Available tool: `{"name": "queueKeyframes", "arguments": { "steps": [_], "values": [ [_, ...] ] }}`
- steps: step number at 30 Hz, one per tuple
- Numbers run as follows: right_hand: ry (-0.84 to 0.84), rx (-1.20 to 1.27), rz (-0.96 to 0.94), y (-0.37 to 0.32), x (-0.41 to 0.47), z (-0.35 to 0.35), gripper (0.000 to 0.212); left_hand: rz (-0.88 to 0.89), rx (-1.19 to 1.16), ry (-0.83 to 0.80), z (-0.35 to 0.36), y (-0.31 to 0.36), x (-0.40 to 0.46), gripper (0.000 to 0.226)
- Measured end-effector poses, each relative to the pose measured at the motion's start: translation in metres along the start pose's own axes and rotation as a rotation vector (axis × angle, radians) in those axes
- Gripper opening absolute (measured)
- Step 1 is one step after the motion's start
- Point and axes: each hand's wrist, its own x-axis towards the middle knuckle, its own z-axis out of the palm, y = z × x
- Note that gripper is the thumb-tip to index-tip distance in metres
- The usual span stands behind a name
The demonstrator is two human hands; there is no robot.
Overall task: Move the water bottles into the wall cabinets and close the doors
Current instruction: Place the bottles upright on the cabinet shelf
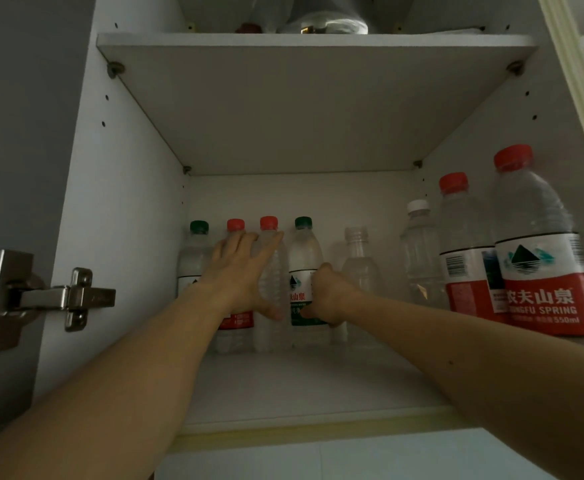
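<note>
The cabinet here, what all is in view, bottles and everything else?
Green-capped bottles: two, clear with green caps, back row, first and fourth from the left.
Red-capped small bottles: two, clear with red caps, back row between the green ones.
Capless bottle: one, clear, back row right of the green-labelled one.
White-capped bottle: one, clear, along the right wall.
Red-labelled large bottles: two, red caps and labels, right front.
Upper shelf: one, white, with dim items on top, too dark to tell.
Door hinge: one, metal, left.
Left hand: fingers spread across the red-capped pair.
Right hand: grips the labelled green-capped bottle.
</note>
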Motion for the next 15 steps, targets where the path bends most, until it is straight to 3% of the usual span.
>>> {"name": "queueKeyframes", "arguments": {
  "steps": [5,10,15],
  "values": [
    [0.087,-0.168,-0.082,0.000,-0.017,-0.006,0.078,-0.003,0.092,0.053,-0.003,0.009,-0.005,0.149],
    [0.091,-0.201,-0.162,-0.004,-0.038,-0.021,0.048,0.002,0.086,0.069,-0.007,0.012,-0.009,0.145],
    [0.300,-0.336,-0.387,0.000,-0.088,-0.053,0.034,0.014,-0.011,0.103,-0.017,0.023,-0.014,0.129]
  ]
}}
